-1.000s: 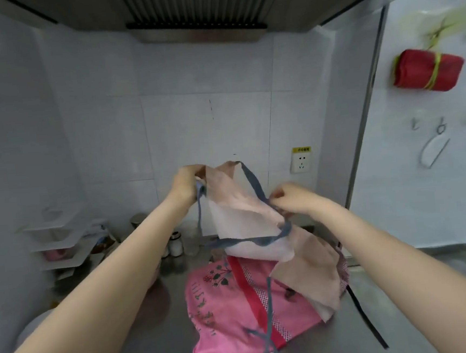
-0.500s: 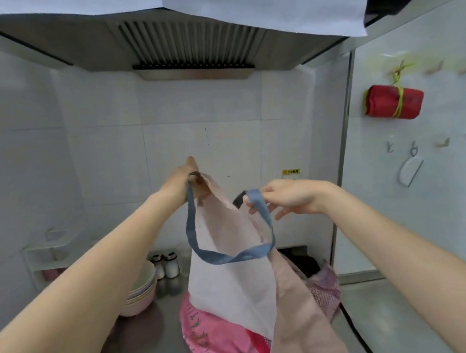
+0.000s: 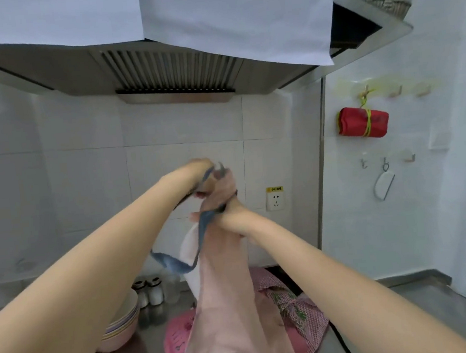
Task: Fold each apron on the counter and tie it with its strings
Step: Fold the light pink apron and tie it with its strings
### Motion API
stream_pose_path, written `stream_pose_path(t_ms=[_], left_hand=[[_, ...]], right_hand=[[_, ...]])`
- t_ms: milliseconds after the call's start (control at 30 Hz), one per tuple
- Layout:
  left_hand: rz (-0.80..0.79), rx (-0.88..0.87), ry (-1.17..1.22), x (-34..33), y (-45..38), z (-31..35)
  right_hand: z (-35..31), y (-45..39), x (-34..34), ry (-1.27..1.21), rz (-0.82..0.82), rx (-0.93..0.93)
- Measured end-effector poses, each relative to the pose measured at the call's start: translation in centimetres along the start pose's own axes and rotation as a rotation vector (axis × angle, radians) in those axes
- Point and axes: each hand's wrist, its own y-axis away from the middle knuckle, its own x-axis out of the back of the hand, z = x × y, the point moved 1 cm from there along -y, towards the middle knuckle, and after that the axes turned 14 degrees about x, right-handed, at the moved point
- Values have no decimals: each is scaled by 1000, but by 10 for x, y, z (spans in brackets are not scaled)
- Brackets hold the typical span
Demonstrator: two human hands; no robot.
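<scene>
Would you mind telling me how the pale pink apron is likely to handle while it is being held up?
Likely floppy: the pale pink apron hangs limp from both hands. Probably light, bunching easily in the right hand. Its blue strap droops loose and may tangle.

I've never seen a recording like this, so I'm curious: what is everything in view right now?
Pale pink apron: one, held up above the counter.
Blue strap: one, looping down from the hands.
Bright pink apron: one, on the counter.
Checked apron: one, pink, beside it.
Counter: steel.
Bowls: pastel stack, left.
Shakers: two, white, by the wall.
Red bundle: one, tied, hanging on the wall.
Socket: one, white.
Range hood: one, overhead.
Left hand: grips the apron top.
Right hand: grips just below.
</scene>
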Motion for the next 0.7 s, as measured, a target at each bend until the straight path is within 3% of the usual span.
stream_pose_path(t_ms=[100, 200, 333, 467, 600, 700], left_hand=[[-50, -82, -224, -1, 4, -6], [64, -139, -388, 1, 13, -15], [232, -173, -548, 15, 10, -25], [366, -161, -607, 26, 9, -35], [415, -218, -604, 21, 16, -23], [467, -261, -622, 31, 19, -23]], right_hand=[[5, -10, -5, 394, -25, -51], [21, -6, -3, 455, 50, -131], [37, 11, 23, 805, 51, -224], [37, 17, 34, 769, -48, -287], [24, 5, 7, 698, -87, -197], [25, 2, -1, 785, -124, -208]])
